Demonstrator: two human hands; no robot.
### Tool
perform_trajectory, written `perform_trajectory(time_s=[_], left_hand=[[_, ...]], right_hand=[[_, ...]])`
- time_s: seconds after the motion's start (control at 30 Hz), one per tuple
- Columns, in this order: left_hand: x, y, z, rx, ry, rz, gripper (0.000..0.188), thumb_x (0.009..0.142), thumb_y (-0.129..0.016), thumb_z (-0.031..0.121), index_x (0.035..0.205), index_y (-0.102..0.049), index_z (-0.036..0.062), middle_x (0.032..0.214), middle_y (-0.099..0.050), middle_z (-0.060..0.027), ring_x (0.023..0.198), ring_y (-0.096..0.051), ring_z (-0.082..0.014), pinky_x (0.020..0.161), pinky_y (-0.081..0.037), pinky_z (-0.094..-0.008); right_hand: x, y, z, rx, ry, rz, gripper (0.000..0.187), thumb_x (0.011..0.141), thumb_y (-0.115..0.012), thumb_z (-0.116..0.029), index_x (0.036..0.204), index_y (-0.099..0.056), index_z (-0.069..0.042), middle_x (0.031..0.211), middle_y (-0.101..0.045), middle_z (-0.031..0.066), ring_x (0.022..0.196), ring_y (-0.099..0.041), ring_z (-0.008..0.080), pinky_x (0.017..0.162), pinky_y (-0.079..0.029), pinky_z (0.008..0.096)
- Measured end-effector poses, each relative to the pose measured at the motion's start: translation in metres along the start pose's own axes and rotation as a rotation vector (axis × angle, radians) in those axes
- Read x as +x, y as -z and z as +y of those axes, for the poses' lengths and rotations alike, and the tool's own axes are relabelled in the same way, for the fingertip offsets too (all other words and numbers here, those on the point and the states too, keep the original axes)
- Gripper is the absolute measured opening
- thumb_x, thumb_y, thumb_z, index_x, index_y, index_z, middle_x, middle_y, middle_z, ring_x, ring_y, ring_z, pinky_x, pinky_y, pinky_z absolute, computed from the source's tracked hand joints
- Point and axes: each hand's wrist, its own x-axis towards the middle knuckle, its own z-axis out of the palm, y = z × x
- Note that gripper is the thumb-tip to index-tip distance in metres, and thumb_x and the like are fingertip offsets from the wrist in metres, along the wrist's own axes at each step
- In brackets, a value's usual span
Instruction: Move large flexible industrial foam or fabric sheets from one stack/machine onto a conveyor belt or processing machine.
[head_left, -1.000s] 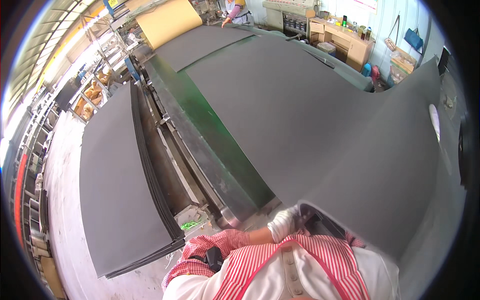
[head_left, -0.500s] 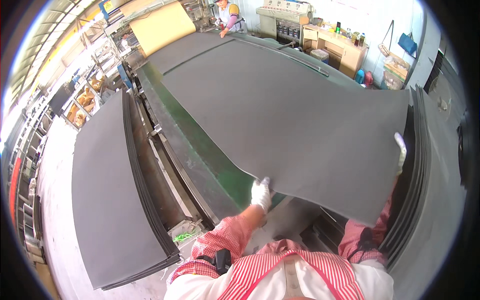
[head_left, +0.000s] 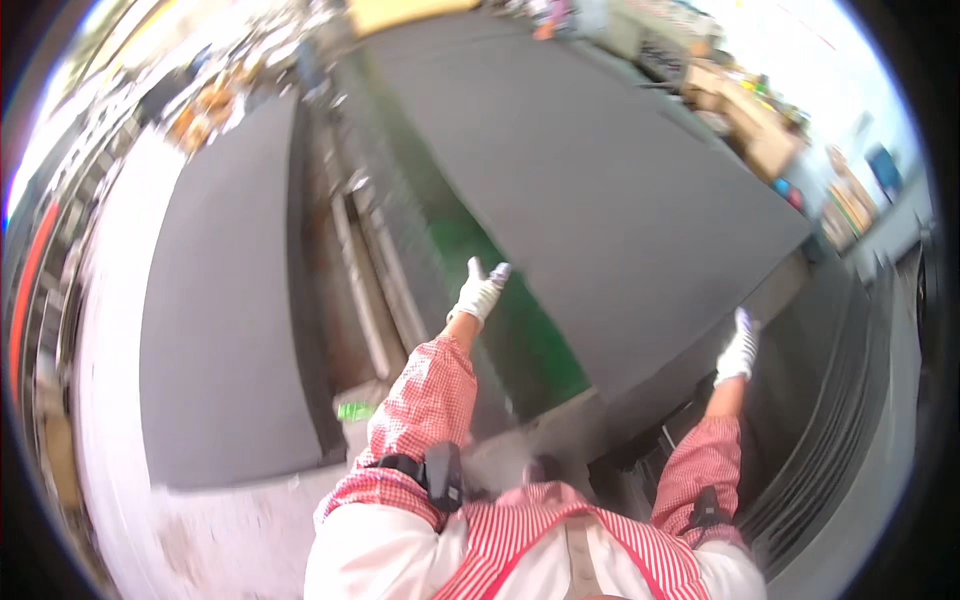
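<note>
A large dark grey sheet [head_left: 610, 200] lies flat over the green-topped machine bed [head_left: 545, 350], its near edge running between my hands. My left hand [head_left: 480, 292], in a white glove, is over the green strip beside the sheet's left edge. Its thumb and fingers are spread and nothing is in them. At the sheet's near right edge is my right hand [head_left: 738, 350], also gloved, with the fingers stretched out and no sheet gripped. Motion blurs the picture, so I cannot tell whether that hand touches the edge.
To the left lies a stack of dark grey sheets [head_left: 225, 300], with a metal rail [head_left: 365, 285] between it and the bed. More dark sheets [head_left: 825, 400] are stacked at my right. Beyond the bed stand a wooden desk [head_left: 765, 140] and, partly seen, another person [head_left: 550, 20].
Both hands have let go of the sheet's near end, which was raised and now lies lower. My left hand has moved forward and left, my right inward. The view has shifted.
</note>
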Motion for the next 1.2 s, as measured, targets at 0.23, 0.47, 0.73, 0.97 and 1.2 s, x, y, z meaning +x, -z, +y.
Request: perform_trajectory(time_s=[0.23,0.47,0.73,0.97,1.2], left_hand=[[-0.176,0.135,-0.229,0.836,0.281,0.819,0.079,0.076,-0.060,0.046,0.136,-0.029,0.0071,0.142,-0.025,-0.0177,0.133,-0.018,-0.0354,0.106,-0.008,-0.0524],[-0.235,0.190,-0.291,0.813,0.623,0.390,0.073,0.082,-0.047,0.050,0.137,-0.029,0.0067,0.142,-0.026,-0.0189,0.131,-0.025,-0.0341,0.106,-0.023,-0.0438],[-0.237,0.308,-0.201,0.999,0.238,0.345,0.053,0.078,-0.049,0.016,0.129,-0.042,0.0047,0.085,-0.064,-0.0108,0.078,-0.063,-0.0237,0.067,-0.050,-0.0332],[-0.229,0.311,-0.126,1.131,-0.174,0.116,0.058,0.076,-0.049,0.008,0.132,-0.037,0.0098,0.082,-0.063,-0.0153,0.078,-0.062,-0.0313,0.071,-0.049,-0.0382],[-0.203,0.306,-0.123,0.313,-0.376,0.176,0.052,0.080,-0.055,0.007,0.130,-0.042,0.0069,0.079,-0.063,-0.0083,0.071,-0.060,-0.0182,0.071,-0.049,-0.0295]], right_hand=[[-0.086,-0.019,0.046,0.024,0.273,-0.334,0.059,0.085,-0.057,-0.028,0.133,-0.034,-0.003,0.130,-0.043,0.0106,0.119,-0.042,0.0208,0.101,-0.031,0.0373],[-0.272,-0.142,0.105,-0.081,0.063,-1.154,0.042,0.087,-0.056,-0.022,0.122,-0.048,-0.001,0.117,-0.053,0.0073,0.105,-0.051,0.0150,0.091,-0.040,0.0281],[-0.429,-0.135,0.203,-0.245,-0.063,-1.933,0.032,0.087,-0.056,-0.026,0.108,-0.055,-0.002,0.108,-0.058,0.0063,0.102,-0.054,0.0199,0.094,-0.042,0.0307],[-0.600,-0.173,0.160,-0.326,-0.332,-2.187,0.074,0.085,-0.056,-0.042,0.139,-0.018,-0.009,0.141,-0.029,0.0129,0.128,-0.030,0.0290,0.102,-0.031,0.0365],[-0.566,-0.217,0.187,-0.126,-0.883,-1.588,0.043,0.093,-0.041,-0.029,0.130,-0.038,-0.006,0.131,-0.045,0.0103,0.094,-0.060,0.0242,0.091,-0.042,0.0383]])
